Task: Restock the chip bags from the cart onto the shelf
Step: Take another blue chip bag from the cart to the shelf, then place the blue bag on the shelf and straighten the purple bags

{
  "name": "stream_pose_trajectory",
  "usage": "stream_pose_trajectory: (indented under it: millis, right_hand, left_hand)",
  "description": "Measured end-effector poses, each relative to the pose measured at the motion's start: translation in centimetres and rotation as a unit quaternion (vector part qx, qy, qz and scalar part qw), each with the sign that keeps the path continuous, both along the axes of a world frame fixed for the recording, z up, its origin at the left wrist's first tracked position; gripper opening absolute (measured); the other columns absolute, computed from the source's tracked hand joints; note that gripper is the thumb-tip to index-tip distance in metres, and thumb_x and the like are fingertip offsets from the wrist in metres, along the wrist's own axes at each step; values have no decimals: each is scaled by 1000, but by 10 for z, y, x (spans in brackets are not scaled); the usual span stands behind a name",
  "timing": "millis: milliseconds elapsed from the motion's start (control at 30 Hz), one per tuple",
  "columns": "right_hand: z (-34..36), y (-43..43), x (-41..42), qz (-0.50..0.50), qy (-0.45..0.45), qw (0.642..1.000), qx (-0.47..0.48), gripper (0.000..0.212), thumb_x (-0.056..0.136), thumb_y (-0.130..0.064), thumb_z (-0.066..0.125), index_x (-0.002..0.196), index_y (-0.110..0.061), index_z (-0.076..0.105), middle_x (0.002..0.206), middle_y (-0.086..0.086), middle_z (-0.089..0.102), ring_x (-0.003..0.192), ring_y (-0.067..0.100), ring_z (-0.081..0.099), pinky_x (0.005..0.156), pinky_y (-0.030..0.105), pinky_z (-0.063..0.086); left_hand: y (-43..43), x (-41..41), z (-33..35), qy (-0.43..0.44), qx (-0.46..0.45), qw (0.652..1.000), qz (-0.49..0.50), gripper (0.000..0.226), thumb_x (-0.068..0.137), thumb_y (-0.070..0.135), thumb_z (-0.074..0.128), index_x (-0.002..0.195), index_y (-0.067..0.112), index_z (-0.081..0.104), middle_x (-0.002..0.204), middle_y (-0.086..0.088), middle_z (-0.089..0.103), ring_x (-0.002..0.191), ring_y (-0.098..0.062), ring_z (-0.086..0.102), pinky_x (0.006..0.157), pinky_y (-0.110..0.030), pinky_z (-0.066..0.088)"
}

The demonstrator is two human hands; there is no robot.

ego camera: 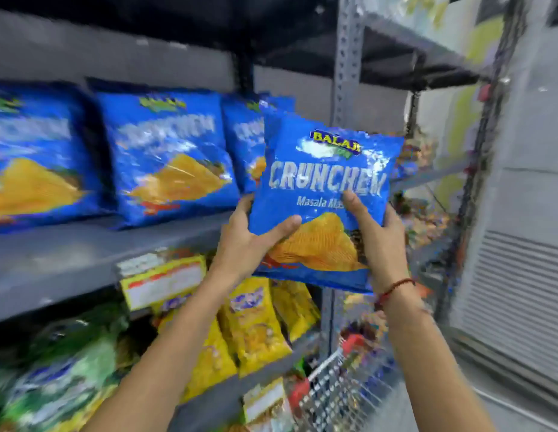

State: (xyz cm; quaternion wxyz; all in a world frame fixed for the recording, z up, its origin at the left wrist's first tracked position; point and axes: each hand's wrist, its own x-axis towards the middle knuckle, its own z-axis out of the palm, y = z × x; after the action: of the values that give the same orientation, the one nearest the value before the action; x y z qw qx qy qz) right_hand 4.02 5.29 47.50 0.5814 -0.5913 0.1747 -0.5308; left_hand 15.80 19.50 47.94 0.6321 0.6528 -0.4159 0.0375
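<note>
Blue chip bag [326, 194] is in both your hands, held upright just off the front edge of the shelf [100, 244], at its right end beside the post. Placement is the step in hand. Next move, as I judge it: push it back against the rightmost standing bag [243, 145]. Left hand [249, 241] and right hand [377, 235] each clamp a lower corner, thumbs across the face, fingers behind. Cart [337, 397] sits below.

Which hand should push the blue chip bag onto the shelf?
The left hand. It holds the held bag on the side nearest the shelf and the row of blue bags; the right hand has its grip on the far side.
</note>
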Motion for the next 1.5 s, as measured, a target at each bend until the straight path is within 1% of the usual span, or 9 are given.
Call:
stream_pose_trajectory:
  millis: [367,433,567,733,900,1167,1300,1433,1500]
  right_hand:
    - [102,156,113,197,-46,973,-108,76,62,-64,72,123,-22,57,134,-2,57,122,13,54,108,40,39]
    - [108,181,135,222,-40,965,-131,55,66,-60,72,110,-28,62,120,-12,62,108,1,59,100,36,43]
    - [109,221,173,252,-7,954,-163,52,65,-62,71,98,-21,66,102,-3,71,103,20,64,88,36,50]
    - [99,244,205,254,18,948,-192,50,71,-58,70,92,-14,63,82,-13,66,94,23,65,81,36,49]
    - [83,249,227,257,85,946,-176,93,74,-65,61,140,-4,36,145,13,45,134,34,41,106,45,35]
    - [87,250,240,223,118,948,-195,90,71,-70,58,131,-4,45,101,3,61,88,23,57,80,36,46]
    - [83,250,240,232,104,951,-174,77,73,-64,63,122,-7,49,109,8,67,98,28,62,82,39,49]
    - [76,255,229,174,75,955,-227,87,80,-55,61,144,-7,26,140,17,48,129,33,44,106,44,38]
    - [75,266,218,88,28,955,-283,79,85,-48,60,144,-7,27,142,17,41,131,31,36,106,40,33]
  left_hand:
    - [186,44,79,-41,-127,974,182,55,59,53,76,107,32,59,99,18,72,92,1,67,75,-20,53]
    - [215,54,79,-32,-135,965,222,54,58,56,75,105,34,59,102,14,72,92,-2,68,75,-24,53]
    - [254,78,73,6,-145,952,269,55,53,58,75,101,36,58,105,9,70,95,-11,68,78,-35,56]
    - [281,107,61,67,-121,954,266,70,51,53,79,111,25,56,109,5,68,81,2,68,57,-11,52]
    - [286,126,51,126,-84,953,264,76,52,53,77,116,21,55,111,1,69,89,-10,68,65,-21,53]
    - [282,136,55,153,-58,952,260,62,69,45,73,120,20,50,102,7,67,79,-5,67,49,-13,51]
    - [283,131,56,172,-38,949,263,75,69,47,73,130,19,40,117,0,62,89,-9,64,61,-19,51]
    - [291,113,56,88,-23,931,352,86,69,48,73,138,22,30,138,-3,45,120,-19,49,97,-36,45]
    - [303,95,60,26,-42,928,369,77,71,42,73,136,24,35,135,-2,46,117,-15,48,90,-27,43]
